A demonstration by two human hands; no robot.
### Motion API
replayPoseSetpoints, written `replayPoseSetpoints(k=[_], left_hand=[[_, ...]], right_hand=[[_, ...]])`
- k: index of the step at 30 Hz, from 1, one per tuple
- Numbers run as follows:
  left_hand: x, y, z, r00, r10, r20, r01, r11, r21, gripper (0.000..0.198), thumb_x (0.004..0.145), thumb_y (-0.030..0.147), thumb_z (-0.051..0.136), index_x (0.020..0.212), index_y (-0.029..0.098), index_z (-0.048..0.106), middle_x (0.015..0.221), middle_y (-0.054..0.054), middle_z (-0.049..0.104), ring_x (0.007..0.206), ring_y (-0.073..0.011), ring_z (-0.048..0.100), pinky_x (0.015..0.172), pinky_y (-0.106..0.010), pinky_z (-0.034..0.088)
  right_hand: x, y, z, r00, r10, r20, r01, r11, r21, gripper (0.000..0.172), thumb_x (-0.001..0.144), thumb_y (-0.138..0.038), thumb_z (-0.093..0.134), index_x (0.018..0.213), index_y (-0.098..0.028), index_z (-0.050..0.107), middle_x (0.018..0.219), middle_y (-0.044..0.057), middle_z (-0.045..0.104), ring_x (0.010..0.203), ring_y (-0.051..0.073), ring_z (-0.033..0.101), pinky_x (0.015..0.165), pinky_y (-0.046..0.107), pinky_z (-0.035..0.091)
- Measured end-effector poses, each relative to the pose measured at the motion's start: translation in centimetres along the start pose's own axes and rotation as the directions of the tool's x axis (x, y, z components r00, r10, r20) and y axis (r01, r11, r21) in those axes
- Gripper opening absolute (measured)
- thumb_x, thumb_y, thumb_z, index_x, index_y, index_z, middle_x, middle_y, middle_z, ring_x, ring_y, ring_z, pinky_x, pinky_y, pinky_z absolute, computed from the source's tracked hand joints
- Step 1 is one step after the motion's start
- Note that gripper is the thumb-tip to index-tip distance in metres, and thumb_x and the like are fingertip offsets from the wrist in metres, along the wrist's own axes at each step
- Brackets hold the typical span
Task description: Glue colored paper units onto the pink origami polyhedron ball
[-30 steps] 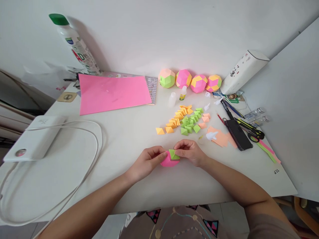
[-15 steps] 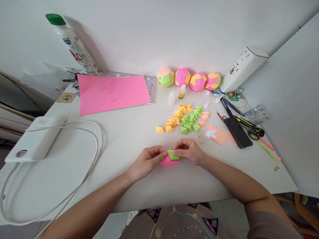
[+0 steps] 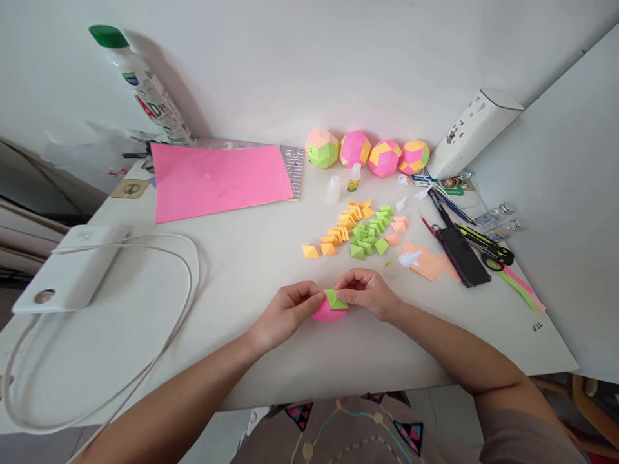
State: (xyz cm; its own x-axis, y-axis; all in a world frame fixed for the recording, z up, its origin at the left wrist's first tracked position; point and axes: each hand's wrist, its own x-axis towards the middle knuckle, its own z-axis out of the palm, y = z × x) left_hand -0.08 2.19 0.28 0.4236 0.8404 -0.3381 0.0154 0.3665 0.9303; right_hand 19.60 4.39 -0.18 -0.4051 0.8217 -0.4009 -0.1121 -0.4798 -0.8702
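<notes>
Close to the table's front edge, a pink paper piece and a green folded paper piece sit together between my hands. My left hand pinches their left side with thumb and fingers. On the other side my right hand presses its thumb on the green piece, its fingers curled behind. Beyond them lie folded orange pieces, green pieces and a few peach pieces. Part of the held paper is hidden by my fingers.
Several paper balls line the wall. Two small bottles stand before them. Pink sheets lie left, near a white power strip with a looped cable. A phone, scissors and pens are at right.
Almost nothing differs. Both hands stay at the paper piece; the whole view has shifted very slightly.
</notes>
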Motion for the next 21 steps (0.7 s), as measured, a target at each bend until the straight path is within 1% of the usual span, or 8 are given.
replayPoseSetpoints(k=[7, 12, 21], left_hand=[[0.00, 0.07, 0.16, 0.999, 0.001, -0.038, -0.001, 1.000, -0.008, 0.027, 0.080, 0.038, 0.059, 0.066, 0.015, 0.058, 0.064, 0.001, 0.053, 0.062, -0.0111, 0.045, 0.059, -0.023, 0.036], [0.04, -0.06, 0.19, 0.998, -0.019, -0.054, 0.018, 0.999, -0.034, 0.028, 0.078, 0.040, 0.062, 0.066, 0.015, 0.059, 0.064, 0.001, 0.053, 0.061, -0.0106, 0.045, 0.059, -0.022, 0.035], [0.04, 0.06, 0.23, 0.995, -0.066, -0.073, 0.059, 0.994, -0.092, 0.029, 0.074, 0.042, 0.067, 0.065, 0.014, 0.063, 0.063, 0.000, 0.057, 0.061, -0.0109, 0.046, 0.059, -0.023, 0.036]], right_hand=[[-0.08, -0.06, 0.08, 1.000, 0.002, -0.003, -0.002, 1.000, -0.012, 0.024, 0.059, -0.029, 0.082, 0.069, -0.016, 0.065, 0.065, -0.002, 0.064, 0.059, 0.009, 0.058, 0.055, 0.023, 0.049], [-0.09, -0.04, 0.04, 1.000, -0.014, 0.004, 0.015, 0.999, -0.042, 0.024, 0.059, -0.028, 0.082, 0.070, -0.016, 0.065, 0.065, -0.002, 0.063, 0.059, 0.010, 0.058, 0.055, 0.024, 0.049], [-0.12, 0.16, 0.29, 0.999, -0.033, -0.005, 0.033, 0.997, -0.070, 0.023, 0.062, -0.030, 0.081, 0.070, -0.016, 0.064, 0.064, -0.002, 0.063, 0.059, 0.010, 0.058, 0.054, 0.024, 0.049]])
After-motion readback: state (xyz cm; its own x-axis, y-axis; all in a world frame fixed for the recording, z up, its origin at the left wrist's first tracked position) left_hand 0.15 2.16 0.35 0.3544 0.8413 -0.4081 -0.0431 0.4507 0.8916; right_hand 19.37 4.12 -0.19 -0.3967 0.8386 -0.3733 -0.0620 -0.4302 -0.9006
